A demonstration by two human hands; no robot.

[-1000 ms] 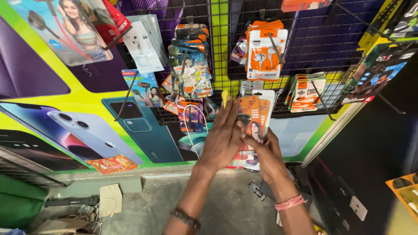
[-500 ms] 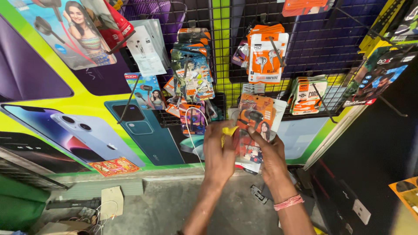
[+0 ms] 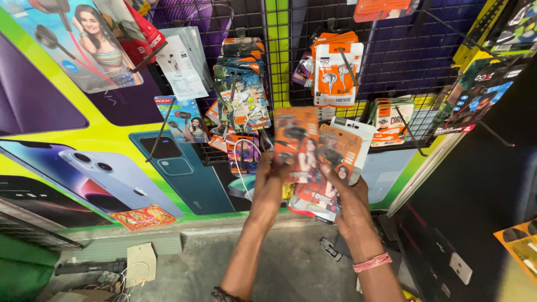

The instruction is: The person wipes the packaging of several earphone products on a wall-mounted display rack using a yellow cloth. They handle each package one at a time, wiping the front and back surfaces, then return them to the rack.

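My left hand (image 3: 269, 187) grips an orange earphone packet (image 3: 296, 144) by its lower left edge and holds it upright in front of the wire display grid (image 3: 403, 56). My right hand (image 3: 347, 196), with a pink band at the wrist, holds a bunch of similar orange packets (image 3: 341, 154) just behind and to the right of the first one. The two hands are close together, nearly touching. More packets hang below the hands and are partly hidden by them.
Earphone packets hang on hooks all over the grid: orange-and-white ones (image 3: 335, 70) at the top centre, blue ones (image 3: 240, 92) to the left, a small orange stack (image 3: 391, 120) to the right. A phone poster (image 3: 100, 168) covers the left wall. A grey ledge (image 3: 291, 263) lies below.
Both hands have pulled back a little from the grid and risen. The orange packet in my left hand now stands apart in front of the bunch in my right.
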